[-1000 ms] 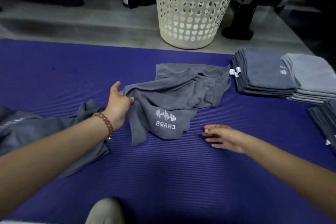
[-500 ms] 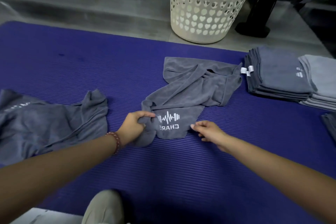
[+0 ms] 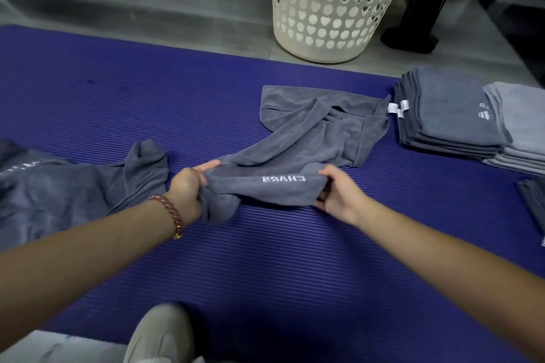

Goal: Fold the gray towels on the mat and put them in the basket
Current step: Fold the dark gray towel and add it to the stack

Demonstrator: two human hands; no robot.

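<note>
A crumpled gray towel (image 3: 318,138) with white lettering lies mid-mat on the purple mat (image 3: 265,259). My left hand (image 3: 188,186) grips its near left edge, bunched in the fist. My right hand (image 3: 336,191) pinches the near right edge beside the lettering. The near edge is lifted and stretched between both hands. Another loose gray towel (image 3: 73,186) lies at the left. The white heart-pattern basket (image 3: 333,6) stands on the floor beyond the mat's far edge.
Two stacks of folded towels, dark gray (image 3: 448,115) and lighter gray (image 3: 522,132), sit at the mat's right. More folded gray cloth (image 3: 533,203) shows at the right edge. A black stand (image 3: 418,23) is beside the basket. My knee (image 3: 159,333) is at the bottom.
My left hand slid from the towel's far left side to its near edge and gripped it. My right hand left the mat and pinched the near edge; both lifted it.
</note>
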